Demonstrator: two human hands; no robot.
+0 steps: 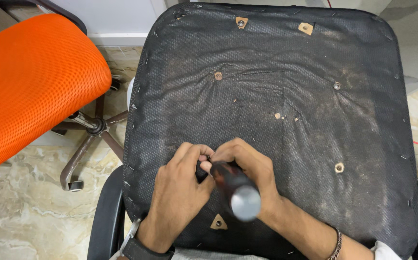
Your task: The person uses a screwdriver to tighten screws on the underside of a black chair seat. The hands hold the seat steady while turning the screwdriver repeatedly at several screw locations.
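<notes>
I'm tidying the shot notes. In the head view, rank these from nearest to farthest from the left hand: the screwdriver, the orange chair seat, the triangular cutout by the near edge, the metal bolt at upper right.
From the left hand:
1. Screwdriver, touching it, right.
2. Triangular cutout, just below right.
3. Orange chair seat, far left.
4. Metal bolt, upper right.

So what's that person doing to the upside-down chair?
A person has the black underside of a chair seat facing up. The right hand grips a screwdriver with a dark handle, its tip down at the fabric. The left hand pinches something small right at the tip; what it is can't be seen. Several screw holes show in the fabric. An orange chair stands beside it on the marble floor.
</notes>
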